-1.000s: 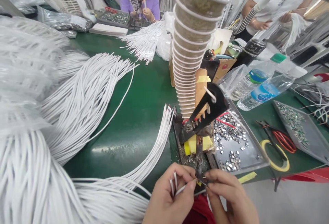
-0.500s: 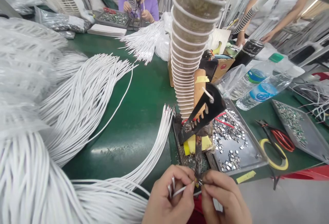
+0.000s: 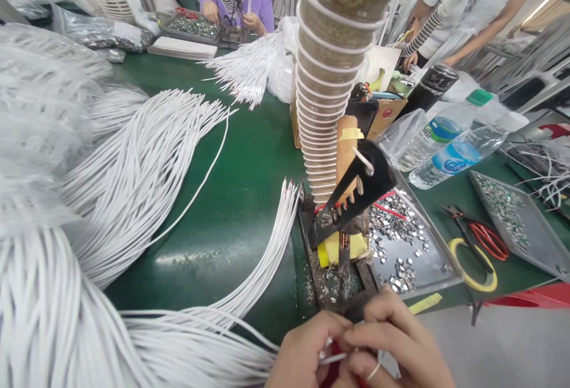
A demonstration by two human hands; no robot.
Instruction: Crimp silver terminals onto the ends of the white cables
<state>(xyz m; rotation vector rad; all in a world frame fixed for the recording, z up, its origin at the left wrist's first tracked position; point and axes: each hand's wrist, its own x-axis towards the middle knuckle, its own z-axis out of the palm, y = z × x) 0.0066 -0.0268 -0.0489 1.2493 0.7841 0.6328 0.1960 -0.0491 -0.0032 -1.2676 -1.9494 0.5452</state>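
Observation:
Low in the view, my left hand [image 3: 305, 349] is closed around a white cable [image 3: 335, 358]. My right hand [image 3: 398, 340] pinches at the cable's end, its fingertips meeting those of the left. A thin white strand shows by the right fingers; whatever small part lies between the fingertips is hidden. Just beyond the hands stands a soldering iron with an orange handle [image 3: 346, 159], tip down in a black notched holder [image 3: 351, 198]. A yellow sponge [image 3: 356, 245] sits behind its shaft. Beside it, a metal tray [image 3: 434, 266] carries many small metal connector shells [image 3: 403, 275].
Bundles of white cables [image 3: 146, 168] cover the left of the green table [image 3: 191, 257]. A ribbed hose [image 3: 332, 79] hangs over the iron. At right are water bottles [image 3: 449, 159], yellow tape [image 3: 454, 266], cutters [image 3: 487, 242] and another tray [image 3: 541, 245]. Two people work beyond.
Both hands have drawn back from the iron's tip, down and toward me. My right fingers have closed over to the left fingertips, with the cable still held.

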